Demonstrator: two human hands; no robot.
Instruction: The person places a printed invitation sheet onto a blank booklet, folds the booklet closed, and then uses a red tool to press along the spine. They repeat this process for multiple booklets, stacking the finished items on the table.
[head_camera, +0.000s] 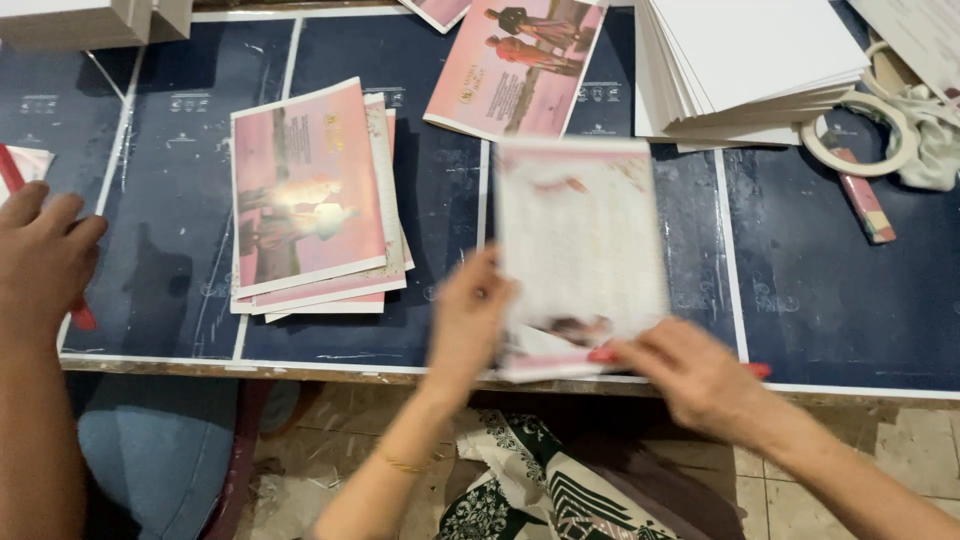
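Holding: our left hand (468, 318) and right hand (690, 372) pinch the printed sheet (582, 240) (blurred) by its lower corners.
Edge: table edge (300, 367) just below.
Room: bare mat right.

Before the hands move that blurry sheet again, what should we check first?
1. Left hand has a grip on the sheet: ok, fingers at its left edge.
2. Right hand holds the sheet's bottom corner: ok.
3. Red tool secure in the right hand: cannot tell, blurred.
4. Pink stack neatly squared: not ok, sheets fanned out.
5. Other person's hand away from the sheet: ok, far left.
6. White board pile stays out of the way: ok, apart.
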